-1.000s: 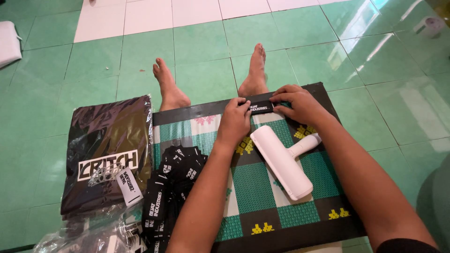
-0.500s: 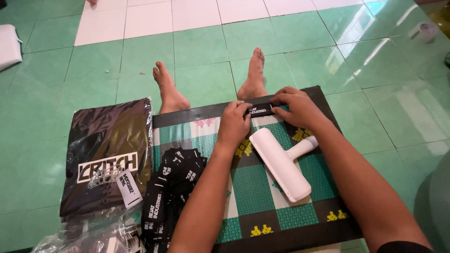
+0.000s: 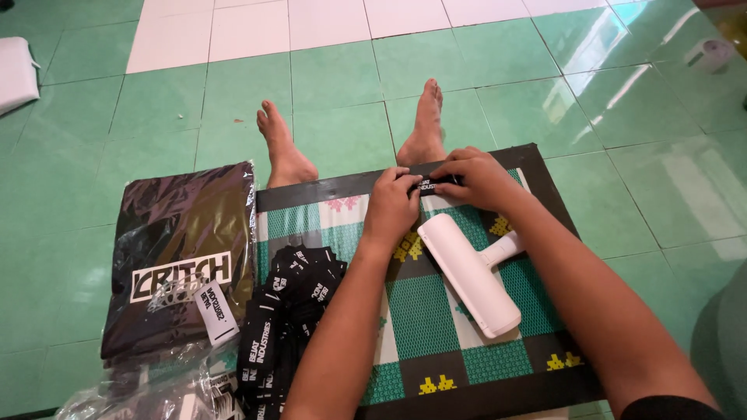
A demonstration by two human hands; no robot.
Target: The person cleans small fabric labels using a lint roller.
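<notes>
My left hand (image 3: pixel 391 205) and my right hand (image 3: pixel 475 177) meet at the far edge of a green patterned mat (image 3: pixel 436 319). Between their fingertips they pinch a small black label (image 3: pixel 430 184) with white print, held flat near the mat's dark border. A white lint roller (image 3: pixel 469 272) lies on the mat just under my right forearm. To the left of my left forearm a heap of several black labels (image 3: pixel 284 327) spreads over the mat's edge.
A folded black garment in a clear plastic bag (image 3: pixel 183 257) lies on the green tiled floor left of the mat, with crumpled clear plastic (image 3: pixel 148 389) below it. My bare feet (image 3: pixel 284 148) rest beyond the mat. A white object (image 3: pixel 15 74) lies far left.
Both hands stay on the small black label at the mat's far edge; only the fingers shift slightly. The roller and label heap have not moved.
</notes>
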